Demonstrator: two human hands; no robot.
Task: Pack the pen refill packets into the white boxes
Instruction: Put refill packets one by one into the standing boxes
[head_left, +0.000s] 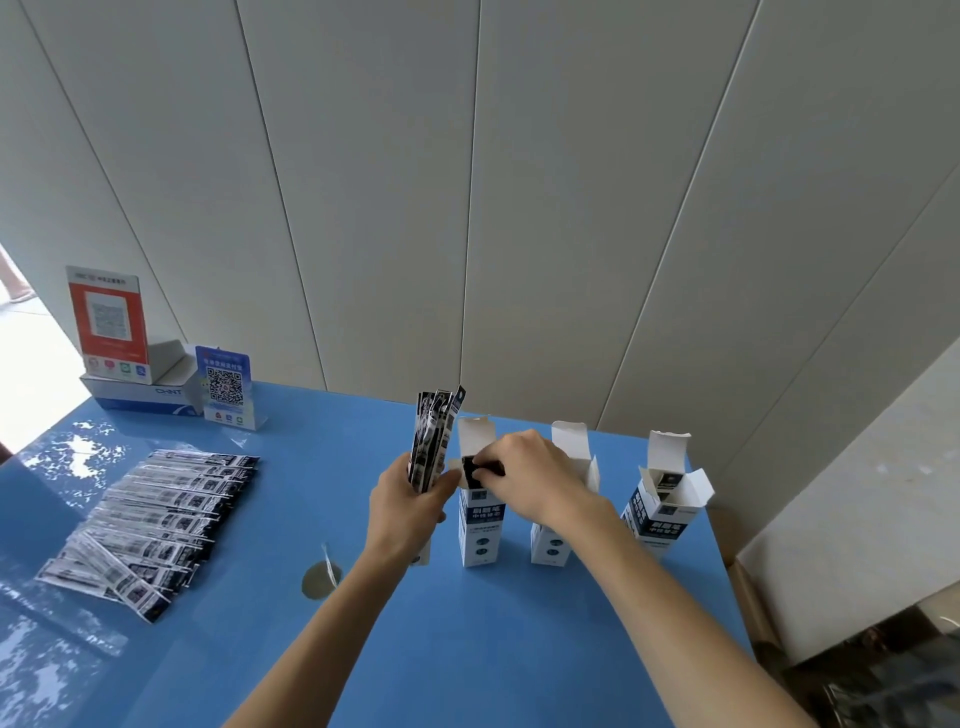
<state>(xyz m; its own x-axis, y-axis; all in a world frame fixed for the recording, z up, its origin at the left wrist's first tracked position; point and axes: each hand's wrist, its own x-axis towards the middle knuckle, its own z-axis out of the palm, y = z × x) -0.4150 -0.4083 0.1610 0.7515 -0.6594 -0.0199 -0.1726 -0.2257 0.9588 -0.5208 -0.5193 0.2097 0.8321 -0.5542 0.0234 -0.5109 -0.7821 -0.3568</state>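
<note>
R hand (524, 480) pinches dark packet tops at the open mouth of the left white box (479, 525), pressing down; L hand (410, 501) just left of it grips an upright bundle of refill packets (434, 439), long axis vertical. Next drop looks straight down & L hand is nearer. More packets (156, 519) lie far left on the table (467, 649); two open boxes (662, 506) stand right, room between is tight.

Left hand (410, 501) gripping upright packets (434, 441); right hand (524, 475) pinching dark packets at open box (479, 512) top. Loose pile (156, 525) left on blue table (467, 649).
</note>
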